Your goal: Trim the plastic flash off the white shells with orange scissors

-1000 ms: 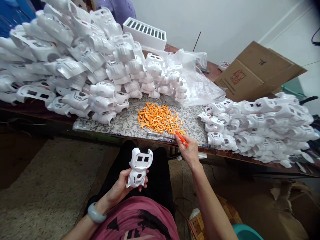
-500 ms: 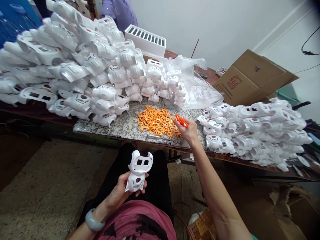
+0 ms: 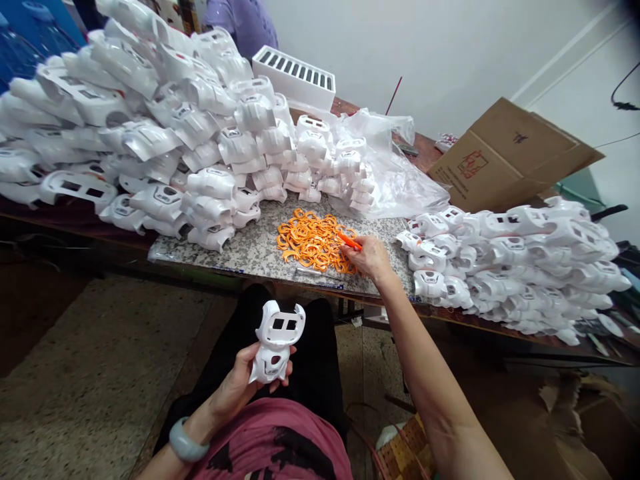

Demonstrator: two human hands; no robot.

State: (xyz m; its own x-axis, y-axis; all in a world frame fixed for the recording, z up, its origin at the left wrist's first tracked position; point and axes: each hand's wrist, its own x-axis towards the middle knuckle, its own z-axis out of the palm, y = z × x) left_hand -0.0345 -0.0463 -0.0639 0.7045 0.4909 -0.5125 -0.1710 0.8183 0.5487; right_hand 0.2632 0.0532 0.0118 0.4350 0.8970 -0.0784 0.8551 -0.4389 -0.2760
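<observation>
"Item one?"
"White plastic shell [image 3: 277, 338], single, above the lap [image 3: 320, 347]; gripped by the left hand [image 3: 245, 373]."
"Item two?"
"Orange-red implement [image 3: 349, 241], grasped by the right hand [image 3: 371, 257], at the orange pieces [image 3: 305, 241] heaped on speckled board [image 3: 240, 253]."

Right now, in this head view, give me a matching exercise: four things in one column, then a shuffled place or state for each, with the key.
Things:
1. lone white shell
2. red-orange tool
3. loose orange pieces
4. cardboard box

Places or states:
A. heaped on the speckled board
B. brown, with red print
C. in the left hand
D. in the right hand

Pairs: 1-C, 2-D, 3-A, 4-B
</observation>
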